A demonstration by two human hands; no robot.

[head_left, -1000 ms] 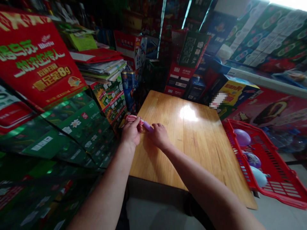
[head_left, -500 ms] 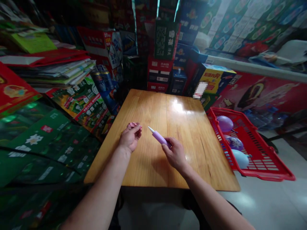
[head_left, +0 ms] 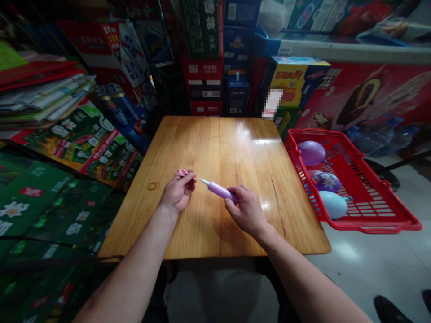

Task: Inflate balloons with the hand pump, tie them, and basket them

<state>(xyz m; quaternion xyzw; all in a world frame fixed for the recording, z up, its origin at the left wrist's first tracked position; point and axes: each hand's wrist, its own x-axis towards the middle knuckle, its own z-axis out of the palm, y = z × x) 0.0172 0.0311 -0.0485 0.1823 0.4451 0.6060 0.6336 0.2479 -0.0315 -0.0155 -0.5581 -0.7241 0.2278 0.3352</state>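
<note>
My left hand (head_left: pixel 177 194) is closed on a limp pink balloon (head_left: pixel 183 172), its end showing between thumb and fingers. My right hand (head_left: pixel 247 208) grips a purple balloon pump (head_left: pixel 220 190) by its rear part. The pump's white nozzle (head_left: pixel 204 181) points left toward the pink balloon, with a small gap between them. Both hands are above the wooden table (head_left: pixel 215 148). Left of my left hand, thin tan rubber bands (head_left: pixel 153 185) lie on the tabletop.
A red plastic basket (head_left: pixel 367 179) at the table's right holds a purple balloon (head_left: pixel 311 153), a patterned purple balloon (head_left: pixel 326 183) and a light blue balloon (head_left: pixel 332 205). Green cartons (head_left: pixel 63 202) are stacked along the left. Red boxes (head_left: pixel 204 85) stand behind the table.
The camera view has shifted, bringing the rubber bands into sight. The nozzle has come a little closer to the pink balloon, and the pump lies flatter. Both hands keep their grips.
</note>
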